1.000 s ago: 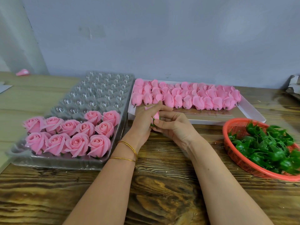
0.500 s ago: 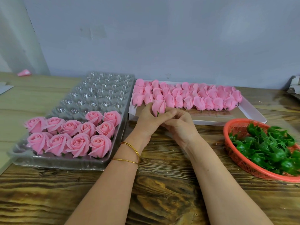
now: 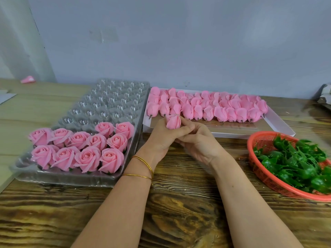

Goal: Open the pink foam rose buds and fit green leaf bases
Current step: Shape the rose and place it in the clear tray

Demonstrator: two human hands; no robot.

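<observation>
Left hand (image 3: 165, 135) grips a closed pink bud (image 3: 173, 121) upright, tip up; right hand (image 3: 198, 142) pinches beneath; leaf basket (image 3: 258, 140) lies rightward.

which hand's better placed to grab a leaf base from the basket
Probably the right hand: the basket sits on its side, while the left hand grips the bud.

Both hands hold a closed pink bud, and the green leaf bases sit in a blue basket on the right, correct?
Not blue: the head view shows an orange-red basket. Otherwise right: left hand and right hand hold the pink bud, green leaf bases lie in the basket.
</observation>
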